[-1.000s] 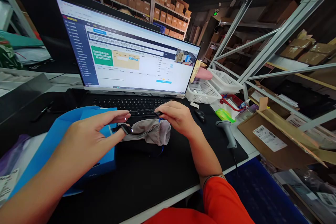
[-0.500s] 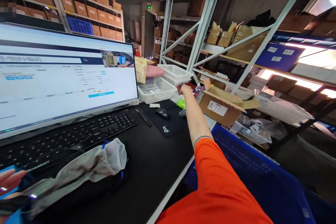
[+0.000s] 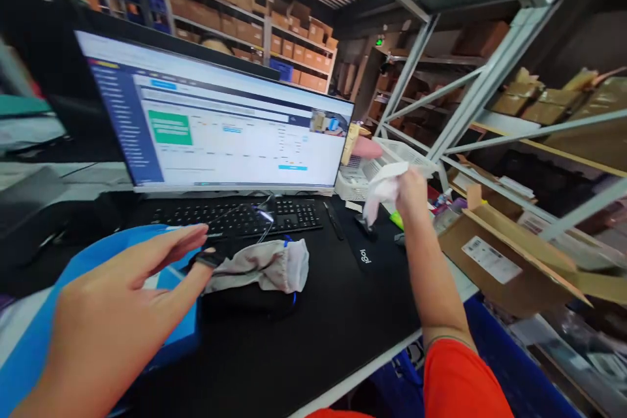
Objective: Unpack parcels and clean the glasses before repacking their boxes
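My right hand [image 3: 412, 192] is closed on a limp, crumpled white sheet [image 3: 383, 188], held above the black mouse [image 3: 366, 227]; whether it is paper or thin plastic I cannot tell. At the lower left, my left hand [image 3: 122, 297] is over a blue container [image 3: 183, 323], its fingers stretched and the thumb apart. A small black item [image 3: 208, 257] lies against the thumb tip; its kind is unclear. A grey drawstring pouch [image 3: 267, 266] with a whitish end and blue cord lies just right of that hand, on the black desktop.
Behind the pouch are a keyboard [image 3: 294, 214] and a large monitor [image 3: 235, 144]. A pen [image 3: 334, 221] lies beside the mouse pad [image 3: 372, 258]. White baskets [image 3: 353, 188] stand beyond the pad. At right are an open cardboard box [image 3: 499, 268] and metal shelving [image 3: 490, 78].
My right hand has come back from the far right of the desk and now carries the white sheet. My left hand shows more fully. The view has turned left, and the monitor page differs.
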{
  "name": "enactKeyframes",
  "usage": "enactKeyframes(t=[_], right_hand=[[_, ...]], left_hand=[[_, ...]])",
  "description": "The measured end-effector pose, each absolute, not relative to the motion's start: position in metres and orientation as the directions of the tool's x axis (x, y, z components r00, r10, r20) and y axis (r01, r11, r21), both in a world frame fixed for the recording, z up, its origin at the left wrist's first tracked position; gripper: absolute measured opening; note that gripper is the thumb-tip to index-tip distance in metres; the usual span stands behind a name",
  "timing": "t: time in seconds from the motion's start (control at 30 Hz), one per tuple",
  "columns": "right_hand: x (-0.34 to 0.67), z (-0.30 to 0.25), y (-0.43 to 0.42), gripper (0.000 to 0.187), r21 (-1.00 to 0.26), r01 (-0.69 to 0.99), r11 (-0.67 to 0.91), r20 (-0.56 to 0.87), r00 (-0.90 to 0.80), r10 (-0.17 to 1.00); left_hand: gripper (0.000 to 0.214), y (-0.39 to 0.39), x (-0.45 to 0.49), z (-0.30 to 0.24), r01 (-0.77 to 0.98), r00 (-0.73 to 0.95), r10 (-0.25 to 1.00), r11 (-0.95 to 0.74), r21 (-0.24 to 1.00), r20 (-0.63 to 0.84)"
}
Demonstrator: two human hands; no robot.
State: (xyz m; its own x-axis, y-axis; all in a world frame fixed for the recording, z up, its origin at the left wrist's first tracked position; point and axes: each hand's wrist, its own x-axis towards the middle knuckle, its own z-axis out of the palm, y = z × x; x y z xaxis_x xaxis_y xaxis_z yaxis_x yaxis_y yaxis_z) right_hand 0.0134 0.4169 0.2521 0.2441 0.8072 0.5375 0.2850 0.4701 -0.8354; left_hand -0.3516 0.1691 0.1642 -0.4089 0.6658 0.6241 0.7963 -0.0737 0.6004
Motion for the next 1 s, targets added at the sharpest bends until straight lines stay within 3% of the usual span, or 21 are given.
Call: enactKeyframes(t=[0.07, 0.1, 0.17, 0.23, 0.33, 0.47, 0.63, 0.77, 0.87, 1.0], right_hand=[[-0.037, 0.217, 0.374, 0.031, -0.851, 0.143, 0.505, 0.519, 0.084, 0.851], [-0.061, 0.199, 0.350, 0.032, -0.877, -0.076, 0.475, 0.478, -0.029, 0.878], [-0.103, 0.170, 0.302, 0.036, -0.902, -0.349, 0.256, 0.357, -0.264, 0.896], [-0.136, 0.154, 0.263, 0.039, -0.906, -0.418, 0.065, 0.263, -0.437, 0.860], [-0.167, 0.155, 0.232, 0.046, -0.892, -0.453, 0.000, 0.284, -0.561, 0.778], [-0.189, 0.169, 0.228, 0.050, -0.892, -0.435, 0.122, 0.366, -0.537, 0.760], [-0.198, 0.172, 0.229, 0.031, -0.896, -0.403, 0.186, 0.334, -0.339, 0.880], [-0.191, 0.185, 0.239, 0.049, -0.879, -0.462, 0.119, 0.275, -0.286, 0.918], [-0.185, 0.196, 0.248, 0.064, -0.838, -0.528, 0.140, 0.291, -0.215, 0.932], [-0.191, 0.186, 0.240, 0.055, -0.851, -0.468, 0.239, 0.340, -0.145, 0.929]], left_hand=[[0.045, 0.168, -0.339, 0.174, 0.789, -0.456, 0.625, -0.044, 0.612, 0.633], [0.046, 0.168, -0.334, 0.177, 0.791, -0.464, 0.606, -0.044, 0.610, 0.646], [0.048, 0.167, -0.330, 0.178, 0.808, -0.448, 0.593, -0.053, 0.587, 0.670], [0.050, 0.167, -0.329, 0.175, 0.832, -0.433, 0.578, -0.038, 0.553, 0.691], [0.051, 0.166, -0.334, 0.170, 0.875, -0.409, 0.519, -0.010, 0.484, 0.750], [0.053, 0.160, -0.341, 0.166, 0.954, -0.286, 0.464, 0.053, 0.297, 0.838], [0.040, 0.154, -0.339, 0.165, 0.990, -0.135, 0.428, 0.087, 0.108, 0.893], [0.037, 0.153, -0.333, 0.168, 0.993, 0.096, 0.309, 0.032, -0.111, 0.946], [0.045, 0.153, -0.328, 0.170, 0.988, 0.134, 0.285, 0.035, -0.149, 0.949], [0.054, 0.155, -0.330, 0.169, 0.989, 0.118, 0.326, 0.041, -0.139, 0.938]])
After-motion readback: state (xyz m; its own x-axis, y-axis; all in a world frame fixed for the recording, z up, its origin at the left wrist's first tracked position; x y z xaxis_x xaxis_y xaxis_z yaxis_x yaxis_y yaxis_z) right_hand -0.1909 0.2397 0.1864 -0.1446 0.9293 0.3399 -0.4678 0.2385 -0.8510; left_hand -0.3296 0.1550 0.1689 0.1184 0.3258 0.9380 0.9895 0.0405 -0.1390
